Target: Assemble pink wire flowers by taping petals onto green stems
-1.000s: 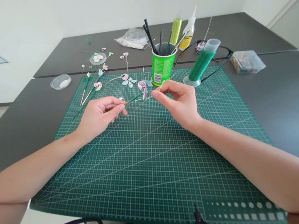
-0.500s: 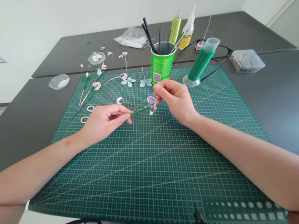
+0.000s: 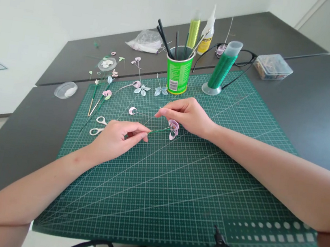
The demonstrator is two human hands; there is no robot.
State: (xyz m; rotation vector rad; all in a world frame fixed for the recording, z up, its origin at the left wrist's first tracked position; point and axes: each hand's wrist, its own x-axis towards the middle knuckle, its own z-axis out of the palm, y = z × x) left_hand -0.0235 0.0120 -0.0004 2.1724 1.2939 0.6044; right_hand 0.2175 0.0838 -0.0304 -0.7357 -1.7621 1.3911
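Observation:
My left hand (image 3: 118, 137) is closed, pinching the green-wrapped stem of a purple wire flower (image 3: 173, 130). The flower head points to the right, held over the green cutting mat (image 3: 179, 199). Just above the flower is my right hand (image 3: 192, 116), thumb and fingertips pressed together. Whatever they pinch, perhaps a fine thread, is too thin to make out. White-handled scissors (image 3: 101, 120) lie partly hidden behind my left hand. A loose pale pink petal on a wire (image 3: 132, 111) rests on the mat beyond it.
Behind my hands stand a green cup (image 3: 178, 74) of tools and a spool of green thread (image 3: 222, 72). Farther back are a glue bottle (image 3: 207, 35), eyeglasses (image 3: 245, 59) and a clear box (image 3: 272, 67). Blue flowers (image 3: 141, 90) and several stemmed pieces lie at the left.
My right hand has come down and to the left, now lower over the mat. The flower in my left hand has shifted slightly right and toward me.

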